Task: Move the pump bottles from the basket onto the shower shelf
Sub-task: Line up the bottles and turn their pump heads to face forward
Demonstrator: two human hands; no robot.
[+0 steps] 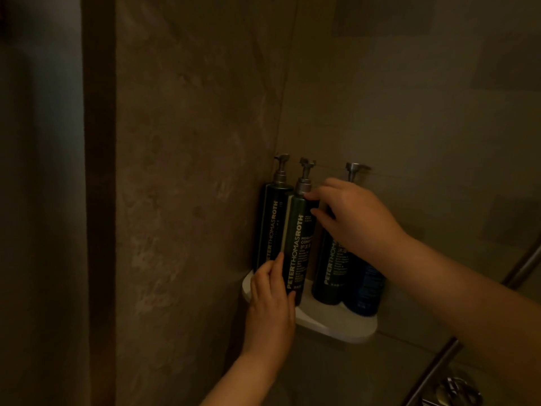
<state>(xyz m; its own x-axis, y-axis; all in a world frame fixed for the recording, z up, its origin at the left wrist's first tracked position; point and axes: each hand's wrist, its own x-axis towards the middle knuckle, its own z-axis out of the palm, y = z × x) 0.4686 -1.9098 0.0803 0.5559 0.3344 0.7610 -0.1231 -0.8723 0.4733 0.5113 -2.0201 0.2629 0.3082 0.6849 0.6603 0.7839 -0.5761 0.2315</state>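
Observation:
Several dark pump bottles stand on a white corner shower shelf (336,325). One dark green bottle (270,224) sits in the corner against the wall. A second dark green bottle (298,244) stands in front of it; my left hand (270,300) grips its lower part and my right hand (351,218) holds it near the shoulder, just under the silver pump. To the right stand another dark bottle (329,276) and a blue bottle (364,288), partly hidden behind my right hand. The basket is out of view.
Brown stone-look walls meet at the corner behind the shelf. A metal rail (433,373) runs diagonally at the lower right, with a metal fitting (459,391) beside it. A dark door frame (98,200) stands at the left.

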